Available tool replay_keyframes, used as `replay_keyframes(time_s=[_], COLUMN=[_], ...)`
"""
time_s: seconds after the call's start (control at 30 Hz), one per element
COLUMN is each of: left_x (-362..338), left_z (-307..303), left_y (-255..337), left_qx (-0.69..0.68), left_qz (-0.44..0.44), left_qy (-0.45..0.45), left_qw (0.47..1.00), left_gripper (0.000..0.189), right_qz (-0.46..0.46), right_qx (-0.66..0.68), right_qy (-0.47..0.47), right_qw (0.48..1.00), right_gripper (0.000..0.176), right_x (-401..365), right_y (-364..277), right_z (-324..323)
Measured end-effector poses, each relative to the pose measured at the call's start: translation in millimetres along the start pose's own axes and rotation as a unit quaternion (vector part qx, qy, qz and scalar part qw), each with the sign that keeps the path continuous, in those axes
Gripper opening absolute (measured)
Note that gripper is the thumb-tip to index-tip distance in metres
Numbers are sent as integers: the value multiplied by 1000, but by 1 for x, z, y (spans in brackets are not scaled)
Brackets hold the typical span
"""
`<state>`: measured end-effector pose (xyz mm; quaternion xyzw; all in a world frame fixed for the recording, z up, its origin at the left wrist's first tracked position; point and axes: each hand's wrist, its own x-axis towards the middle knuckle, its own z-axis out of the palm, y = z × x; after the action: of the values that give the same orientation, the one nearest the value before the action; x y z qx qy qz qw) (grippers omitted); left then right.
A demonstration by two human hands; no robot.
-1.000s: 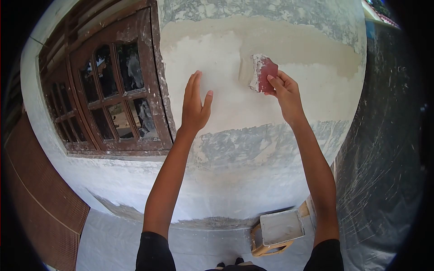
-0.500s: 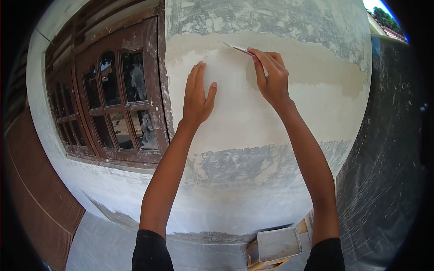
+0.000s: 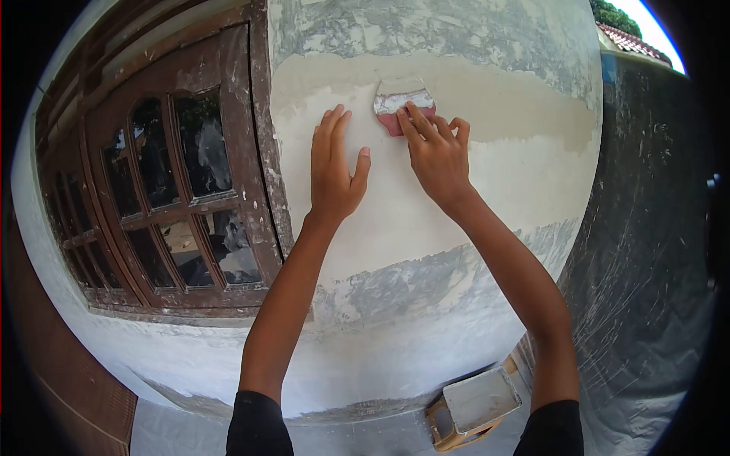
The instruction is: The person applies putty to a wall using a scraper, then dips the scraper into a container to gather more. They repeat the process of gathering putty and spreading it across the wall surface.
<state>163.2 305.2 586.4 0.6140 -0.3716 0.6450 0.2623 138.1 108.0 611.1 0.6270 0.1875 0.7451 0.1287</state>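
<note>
My right hand [image 3: 441, 156] grips a putty scraper [image 3: 390, 124] with a red back part and a pale, putty-smeared blade. The scraper lies nearly flat against the wall, its broad face toward me and its blade edge upward. Fingers press on its face, while the thumb is hidden. To the left, my left hand [image 3: 333, 171] is open, its fingers up and thumb apart, at the wall's surface; whether the palm touches cannot be made out. Around both hands spreads a band of smooth cream putty [image 3: 403, 209], with a darker beige strip [image 3: 525, 114] along its upper part.
A brown wooden window [image 3: 171, 175] with glass panes borders the putty on the left. Rough grey-white wall [image 3: 456, 34] shows above. Below right, a putty-coated tray [image 3: 487, 399] rests on a stool [image 3: 445, 427]. Dark sheeting [image 3: 639, 228] hangs at the right.
The scraper has turned from edge-on to broad face toward me and now lies against the wall. My right hand has come slightly down and left. My left hand stays open in about the same place.
</note>
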Motion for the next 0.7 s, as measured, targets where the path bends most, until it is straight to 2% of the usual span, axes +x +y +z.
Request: replay_keyframes(time_s=[0.13,0.33,0.47,0.7], left_x=[-1,-1,-2,-2], left_z=[-4,-8,-10,-12], left_y=[1,-6,-8,-6], left_qx=[-24,-66,-69,-59], left_qz=[5,14,29,38], left_qy=[-11,-1,0,-10], left_qw=[1000,998,997,997], left_gripper=[59,60,61,60], right_qz=[38,33,26,-2], right_qx=[-1,-14,-16,12], right_qy=[-60,-137,-144,-154], right_qw=[998,990,989,988], right_gripper=[42,46,46,32], right_x=[9,18,21,16], right_y=[-13,-19,-22,-24], right_z=[-5,-13,-15,-17])
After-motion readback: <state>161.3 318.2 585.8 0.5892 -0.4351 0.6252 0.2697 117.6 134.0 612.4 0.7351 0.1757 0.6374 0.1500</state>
